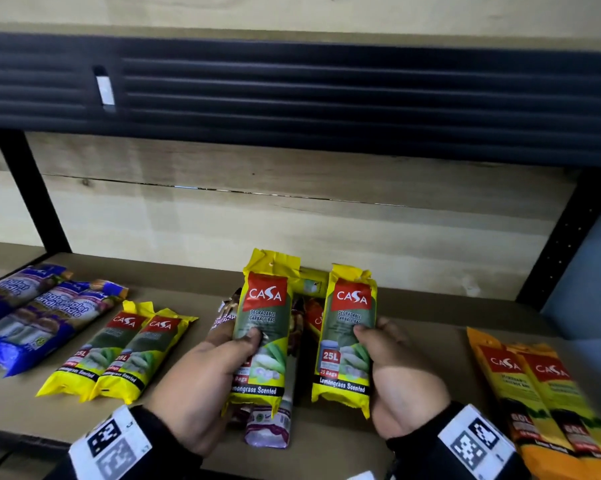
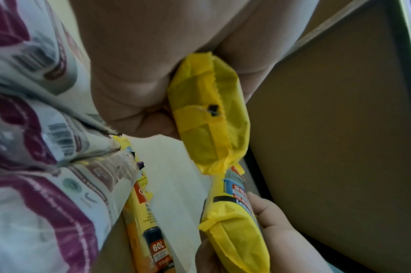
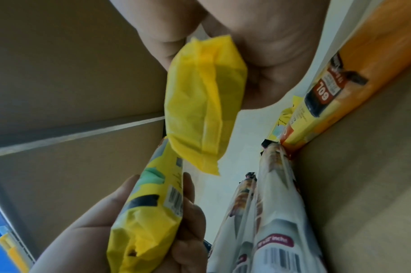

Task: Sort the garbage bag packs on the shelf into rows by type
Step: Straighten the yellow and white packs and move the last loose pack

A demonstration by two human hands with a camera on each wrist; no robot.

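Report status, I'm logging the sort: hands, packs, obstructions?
Left hand grips a yellow pack. Right hand grips its twin. Matching row waits left. Mixed pile lies underneath.

Two yellow Casa 25L lemongrass packs are lifted above the shelf (image 1: 413, 317) at mid-front, upright and side by side but apart; the left-held pack (image 1: 262, 336) is gripped by the left hand (image 1: 202, 386), the right-held pack (image 1: 347, 337) by the right hand (image 1: 401, 379); beneath them lies a loose heap of white-and-maroon packs (image 1: 269, 429) with a yellow-and-orange pack partly hidden behind; two matching yellow packs (image 1: 119, 355) lie flat, touching, left of centre; blue-and-purple packs (image 1: 25, 320) lie towards the left edge; two orange-and-yellow 60L packs (image 1: 548, 403) lie flat, overlapping, near the right edge.
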